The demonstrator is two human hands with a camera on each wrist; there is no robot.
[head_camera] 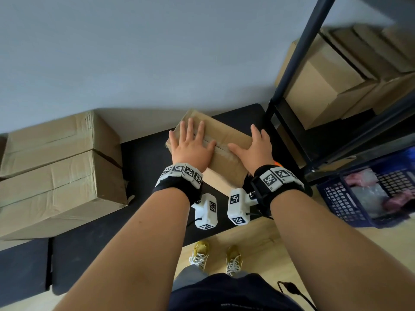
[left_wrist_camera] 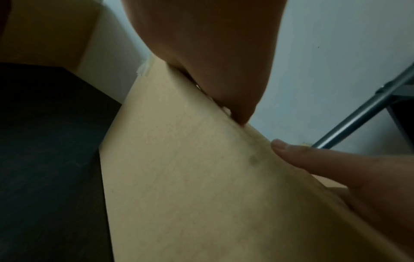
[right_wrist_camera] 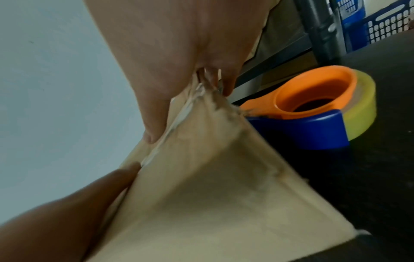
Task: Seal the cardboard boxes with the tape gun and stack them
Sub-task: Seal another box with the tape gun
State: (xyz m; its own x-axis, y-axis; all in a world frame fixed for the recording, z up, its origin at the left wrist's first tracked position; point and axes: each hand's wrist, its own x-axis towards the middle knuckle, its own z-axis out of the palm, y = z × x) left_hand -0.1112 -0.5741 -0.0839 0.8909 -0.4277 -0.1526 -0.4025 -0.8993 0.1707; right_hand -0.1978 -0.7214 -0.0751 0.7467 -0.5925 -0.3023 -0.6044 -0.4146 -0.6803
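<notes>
A small cardboard box [head_camera: 224, 140] sits on the black table [head_camera: 143, 158], turned at an angle. My left hand [head_camera: 190, 144] lies flat on its top with fingers spread. My right hand [head_camera: 256, 147] lies flat on the right part of the top, its thumb reaching toward the taped middle seam. In the right wrist view, clear tape [right_wrist_camera: 179, 117] runs along the box edge, and the tape gun [right_wrist_camera: 313, 109], orange and blue with a yellowish roll, stands on the table just behind the box [right_wrist_camera: 201, 195]. The left wrist view shows the box side [left_wrist_camera: 179, 177] under my palm.
Two large sealed cardboard boxes [head_camera: 56, 171] are stacked at the table's left. A dark metal shelf [head_camera: 292, 86] with more boxes [head_camera: 332, 75] stands at the right. A blue plastic crate [head_camera: 370, 191] sits on the floor at the right.
</notes>
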